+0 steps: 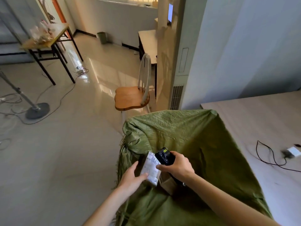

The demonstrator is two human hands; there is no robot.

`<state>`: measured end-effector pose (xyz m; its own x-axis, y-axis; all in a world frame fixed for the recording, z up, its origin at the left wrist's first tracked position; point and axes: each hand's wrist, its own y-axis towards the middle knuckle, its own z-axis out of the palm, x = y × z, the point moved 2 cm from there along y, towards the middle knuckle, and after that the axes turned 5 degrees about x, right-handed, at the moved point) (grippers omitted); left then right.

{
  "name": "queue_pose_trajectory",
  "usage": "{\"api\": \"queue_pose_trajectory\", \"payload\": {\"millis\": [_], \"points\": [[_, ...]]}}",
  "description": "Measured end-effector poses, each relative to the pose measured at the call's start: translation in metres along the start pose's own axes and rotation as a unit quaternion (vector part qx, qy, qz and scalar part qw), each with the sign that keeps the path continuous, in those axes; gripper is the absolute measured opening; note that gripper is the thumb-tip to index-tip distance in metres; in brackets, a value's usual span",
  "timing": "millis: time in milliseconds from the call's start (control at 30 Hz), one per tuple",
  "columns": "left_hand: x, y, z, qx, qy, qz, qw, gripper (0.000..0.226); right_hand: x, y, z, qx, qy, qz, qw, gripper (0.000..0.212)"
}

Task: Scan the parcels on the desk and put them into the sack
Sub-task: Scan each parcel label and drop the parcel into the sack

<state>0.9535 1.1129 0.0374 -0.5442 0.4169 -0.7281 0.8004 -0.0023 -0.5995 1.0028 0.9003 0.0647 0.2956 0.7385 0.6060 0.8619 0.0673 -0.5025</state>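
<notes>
Head view, sack: a green woven sack (187,136) with a crinkled, coarse weave and frayed threads along its left edge stands open in the near middle, its mouth wide and its right side draped against the desk
Head view, parcel: a small flat rectangular parcel (150,168) wrapped in shiny plastic with a white printed label, held over the sack's open mouth at its near left side; the label text is too blurred to read
Head view, left hand: the left hand (132,177) holds the parcel from the near left, thumb on the label face and fingers curled round its edge
Head view, right hand: the right hand (178,165) is wrapped round the grip of a black handheld scanner (163,156), whose blocky head sits just above the parcel's far right corner
Head view, desk: a pale wood-grain desk (260,121) on the right, smooth and matte, carrying a thin black cable (270,154) and a small white adapter (294,151)
Head view, far side: a wooden chair (130,97) with a rounded seat and white spindle back stands on glossy floor tiles beyond the sack
</notes>
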Motion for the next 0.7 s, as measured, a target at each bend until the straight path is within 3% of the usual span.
{"api": "queue_pose_trajectory", "payload": {"millis": [433, 567, 700], "points": [[-0.05, -0.013, -0.015, -0.03, 0.077, 0.094, 0.992, 0.047, -0.025, -0.03, -0.052, -0.027, -0.087, 0.012, 0.996, 0.077], [-0.096, -0.029, -0.011, -0.052, 0.137, 0.145, 0.978, 0.033, -0.031, -0.07, -0.099, -0.045, -0.109, 0.018, 0.993, 0.082], [-0.155, -0.058, 0.015, -0.027, 0.176, 0.214, 0.961, 0.044, -0.04, -0.132, -0.151, -0.103, -0.129, 0.016, 0.986, 0.094]]}}
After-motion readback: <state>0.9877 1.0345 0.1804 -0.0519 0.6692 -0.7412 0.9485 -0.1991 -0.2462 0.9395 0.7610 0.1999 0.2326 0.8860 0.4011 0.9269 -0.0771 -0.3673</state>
